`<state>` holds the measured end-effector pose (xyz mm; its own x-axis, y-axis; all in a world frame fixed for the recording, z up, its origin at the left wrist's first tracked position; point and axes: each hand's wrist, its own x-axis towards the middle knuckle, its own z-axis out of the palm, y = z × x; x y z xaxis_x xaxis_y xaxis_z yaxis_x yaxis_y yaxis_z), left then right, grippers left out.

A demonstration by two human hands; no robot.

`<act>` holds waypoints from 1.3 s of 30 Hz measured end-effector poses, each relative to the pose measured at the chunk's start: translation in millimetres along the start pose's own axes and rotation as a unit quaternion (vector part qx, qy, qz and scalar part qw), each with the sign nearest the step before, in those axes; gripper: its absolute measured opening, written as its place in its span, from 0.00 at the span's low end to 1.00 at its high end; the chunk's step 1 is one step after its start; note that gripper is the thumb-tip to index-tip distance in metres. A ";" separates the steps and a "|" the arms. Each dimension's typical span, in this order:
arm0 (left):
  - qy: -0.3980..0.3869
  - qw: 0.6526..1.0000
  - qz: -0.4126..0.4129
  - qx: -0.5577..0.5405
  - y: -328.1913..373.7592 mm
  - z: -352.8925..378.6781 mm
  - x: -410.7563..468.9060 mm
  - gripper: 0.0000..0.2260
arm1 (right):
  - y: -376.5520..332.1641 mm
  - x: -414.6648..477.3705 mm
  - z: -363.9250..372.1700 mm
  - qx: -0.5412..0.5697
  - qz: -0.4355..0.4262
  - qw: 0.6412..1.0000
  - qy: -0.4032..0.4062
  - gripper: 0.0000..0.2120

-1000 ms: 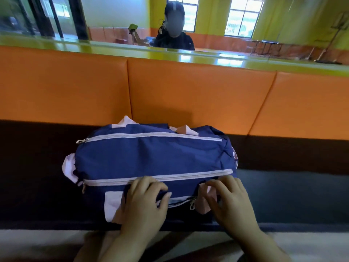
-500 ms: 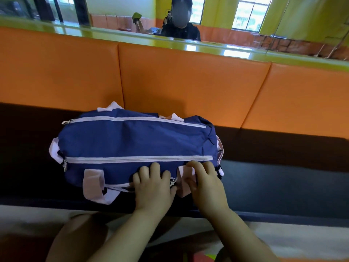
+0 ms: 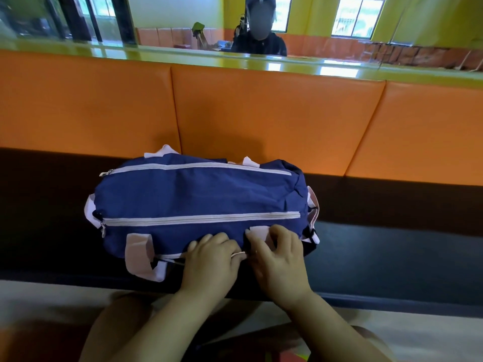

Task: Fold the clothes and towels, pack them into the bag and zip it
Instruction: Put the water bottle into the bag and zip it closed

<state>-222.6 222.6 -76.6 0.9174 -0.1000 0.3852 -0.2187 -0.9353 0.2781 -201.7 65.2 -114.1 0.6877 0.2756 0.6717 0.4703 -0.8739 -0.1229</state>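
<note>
A full navy duffel bag with pale pink straps and two white zips, both shut along its top, lies lengthways on a dark bench seat. My left hand rests on the bag's near side with curled fingers over a third zip; a bit of its white tape shows at the knuckles. My right hand grips the bag's near side at a pink strap patch, right beside the left hand. The zip pull is hidden between my hands. No loose clothes or towels are in sight.
An orange padded backrest rises behind the bag, topped by a glossy green ledge. A person sits beyond it. The pale floor and my knees lie below the bench's front edge.
My hands have drawn closer together on the bag's near side, the left sliding to the right along the front zip. The bag itself has stayed in place.
</note>
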 end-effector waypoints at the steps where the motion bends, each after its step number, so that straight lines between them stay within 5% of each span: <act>1: -0.002 1.000 -0.002 -0.010 -2.3 -1.1 -1.8 0.07 | 1.0 1.5 2.9 -0.006 0.005 1.000 0.008 0.22; 4: 0.006 0.999 -0.020 -0.033 -19.5 -7.6 -6.9 0.07 | 4.8 6.6 5.6 -0.034 0.001 0.999 0.022 0.25; 7: 0.014 0.998 -0.043 -0.047 -44.4 -18.5 -12.8 0.08 | 3.8 12.2 3.3 -0.029 0.004 0.999 0.037 0.17; 12: 0.028 0.984 -0.157 -0.084 -83.9 -39.5 -27.9 0.09 | 6.1 13.0 -0.8 -0.032 0.012 0.999 0.001 0.14; 16: 0.064 0.984 -0.151 -0.071 -103.0 -48.8 -27.3 0.08 | 1.5 17.4 -7.6 -0.041 0.007 0.999 -0.021 0.11; 20: 0.104 0.986 -0.123 -0.044 -111.5 -49.8 -10.8 0.06 | -14.4 27.1 -20.0 0.006 0.045 0.999 -0.005 0.25; 27: 0.097 0.966 -0.221 -0.091 -128.2 -49.4 24.5 0.11 | -18.2 42.4 -18.8 0.009 0.075 0.992 -0.103 0.24; 35: 0.061 0.977 -0.179 -0.095 -122.2 -47.2 8.9 0.04 | -16.2 56.7 -37.2 -0.004 0.075 0.979 -0.191 0.30; 39: 0.042 0.983 -0.146 -0.099 -110.0 -50.5 -6.0 0.05 | -15.8 65.1 -56.8 -0.010 0.063 0.955 -0.289 0.14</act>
<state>-220.8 343.2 -65.1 0.9222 0.1983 0.3321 -0.0189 -0.8344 0.5508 -195.8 74.2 -27.0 0.9315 0.3372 0.1364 0.3564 -0.9209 -0.1579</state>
